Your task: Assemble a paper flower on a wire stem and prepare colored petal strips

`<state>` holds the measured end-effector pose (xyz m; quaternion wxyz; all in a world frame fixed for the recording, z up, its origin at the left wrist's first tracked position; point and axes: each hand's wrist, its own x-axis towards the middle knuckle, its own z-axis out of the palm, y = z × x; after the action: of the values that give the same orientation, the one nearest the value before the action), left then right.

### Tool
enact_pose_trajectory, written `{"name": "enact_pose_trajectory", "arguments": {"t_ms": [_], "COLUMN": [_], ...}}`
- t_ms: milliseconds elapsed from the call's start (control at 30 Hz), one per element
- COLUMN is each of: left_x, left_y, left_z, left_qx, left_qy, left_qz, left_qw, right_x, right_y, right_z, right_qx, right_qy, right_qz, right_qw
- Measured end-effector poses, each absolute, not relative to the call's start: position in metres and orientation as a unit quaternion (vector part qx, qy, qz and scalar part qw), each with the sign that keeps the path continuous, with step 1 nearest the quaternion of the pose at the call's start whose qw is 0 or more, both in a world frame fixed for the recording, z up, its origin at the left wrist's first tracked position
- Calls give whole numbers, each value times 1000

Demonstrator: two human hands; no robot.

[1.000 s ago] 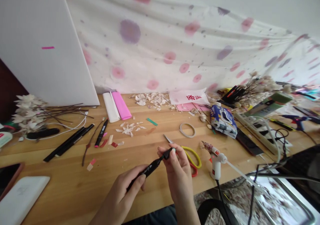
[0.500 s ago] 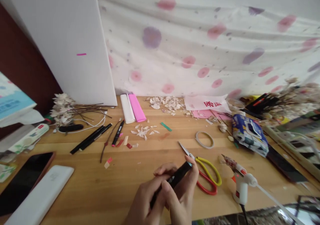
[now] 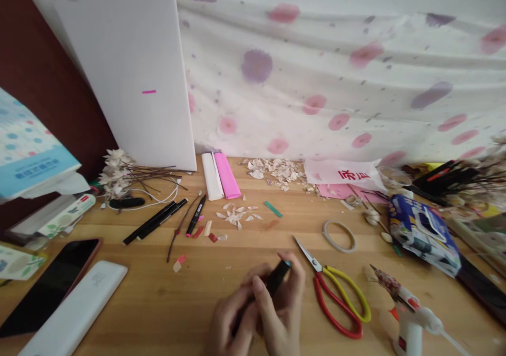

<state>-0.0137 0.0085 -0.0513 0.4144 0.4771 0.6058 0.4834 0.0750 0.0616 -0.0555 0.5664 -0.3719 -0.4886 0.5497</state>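
Low in the middle of the view, both my hands are closed around a black marker (image 3: 276,278) with a teal tip at its upper end. My left hand (image 3: 233,314) wraps its lower part, which my fingers mostly hide. Gripping the upper part is my right hand (image 3: 282,314), one fingertip close to the teal end. Scissors (image 3: 315,264) with red and yellow handles lie just right of my hands, blades pointing away. Another black marker (image 3: 196,215) with a pink end lies farther off to the left, among small paper scraps (image 3: 212,237).
A glue gun (image 3: 407,303) stands at the right, near a blue packet (image 3: 422,229) and a tape roll (image 3: 339,236). Pale petals (image 3: 276,171) and folded pink paper (image 3: 227,176) lie at the back. A phone (image 3: 51,282) and white power bank (image 3: 75,308) occupy the left.
The camera view has turned somewhat left, so the table things sit farther right. My hands still hold the marker, now slightly lower and apart from the scissors in view.
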Motion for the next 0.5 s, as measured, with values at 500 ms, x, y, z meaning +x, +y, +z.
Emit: {"name": "enact_pose_trajectory", "arguments": {"t_ms": [500], "left_x": [-193], "left_y": [86], "left_z": [-80], "left_qx": [470], "left_qy": [866], "left_qz": [168], "left_qw": [-40], "right_x": [85], "right_y": [109], "right_z": [-105], "right_qx": [-377], "right_qy": [-826], "right_qz": [202], "right_qw": [366]}}
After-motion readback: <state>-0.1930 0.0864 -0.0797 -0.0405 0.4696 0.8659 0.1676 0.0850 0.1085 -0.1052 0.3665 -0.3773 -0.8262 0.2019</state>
